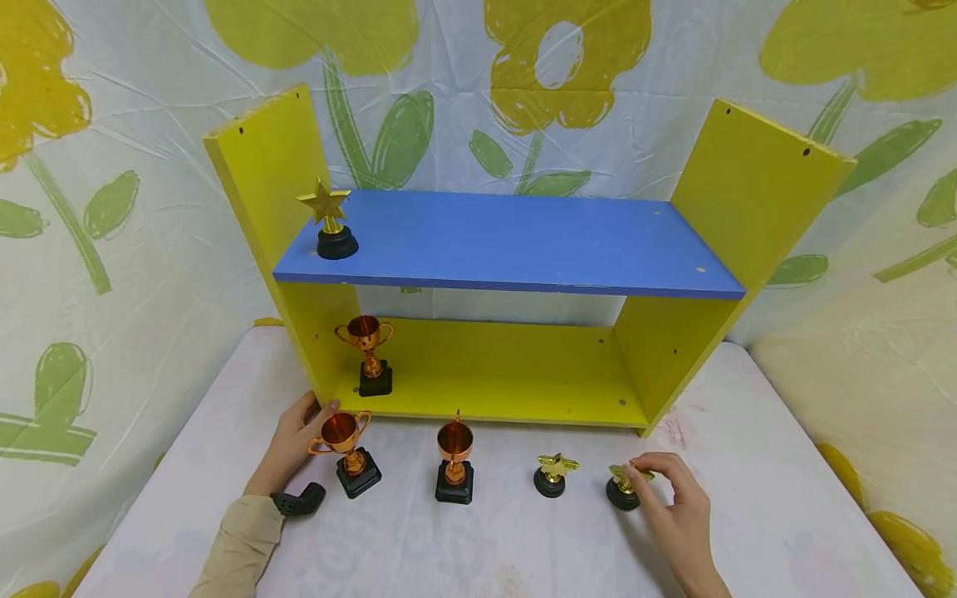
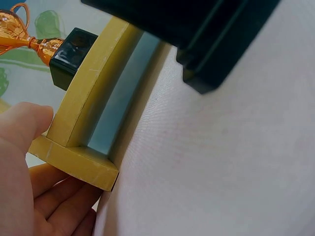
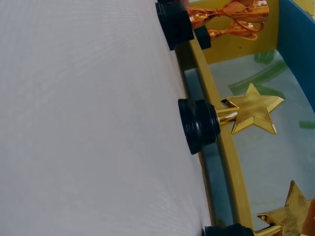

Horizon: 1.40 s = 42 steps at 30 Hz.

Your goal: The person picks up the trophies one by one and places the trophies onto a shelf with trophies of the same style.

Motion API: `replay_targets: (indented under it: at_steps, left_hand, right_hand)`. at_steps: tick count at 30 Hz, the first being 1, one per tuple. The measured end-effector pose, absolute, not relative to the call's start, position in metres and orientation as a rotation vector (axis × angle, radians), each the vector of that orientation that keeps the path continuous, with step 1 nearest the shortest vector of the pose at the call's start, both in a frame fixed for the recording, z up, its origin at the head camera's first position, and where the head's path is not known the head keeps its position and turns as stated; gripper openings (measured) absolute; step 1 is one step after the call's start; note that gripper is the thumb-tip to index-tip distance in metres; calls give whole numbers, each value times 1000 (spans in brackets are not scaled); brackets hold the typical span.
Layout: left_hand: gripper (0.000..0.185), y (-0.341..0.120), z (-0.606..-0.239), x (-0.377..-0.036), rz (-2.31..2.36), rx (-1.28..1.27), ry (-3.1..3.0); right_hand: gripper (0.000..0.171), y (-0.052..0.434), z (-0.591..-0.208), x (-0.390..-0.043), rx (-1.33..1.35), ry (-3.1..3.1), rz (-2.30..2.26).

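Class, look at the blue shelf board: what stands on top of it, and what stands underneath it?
On the blue shelf board stands one gold star trophy, far left. Beneath, on the yellow bottom board, stands one copper cup trophy. Nothing there is covered.

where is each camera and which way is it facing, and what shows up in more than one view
Head: worn high, looking forward and down at the yellow shelf and table; both hands show, left hand, right hand.
Left wrist: low by the table, looking along the shelf's front edge; palm and fingers show.
Right wrist: low, tilted sideways toward the shelf; only a fingertip at the corner.
Shared: the star trophy appears in head and right wrist views.
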<state>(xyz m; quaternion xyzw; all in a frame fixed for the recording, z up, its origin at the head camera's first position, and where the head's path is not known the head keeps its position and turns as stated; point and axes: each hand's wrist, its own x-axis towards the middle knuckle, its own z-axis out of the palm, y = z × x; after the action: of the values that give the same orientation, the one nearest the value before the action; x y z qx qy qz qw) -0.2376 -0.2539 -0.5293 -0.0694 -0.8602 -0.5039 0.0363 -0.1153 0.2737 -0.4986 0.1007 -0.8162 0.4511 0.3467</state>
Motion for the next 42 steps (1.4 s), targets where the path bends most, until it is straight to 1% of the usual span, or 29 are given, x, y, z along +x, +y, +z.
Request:
replay_targets:
  at_steps: [15, 42]
  left_hand:
    - [58, -254, -529, -238, -1543, -236, -2636]
    - [61, -256, -531, -239, -1567, -201, -2655]
  right_hand:
    - [29, 274, -496, -115, 267, -2088, 1195]
    - [31, 274, -495, -115, 273, -2065, 1225]
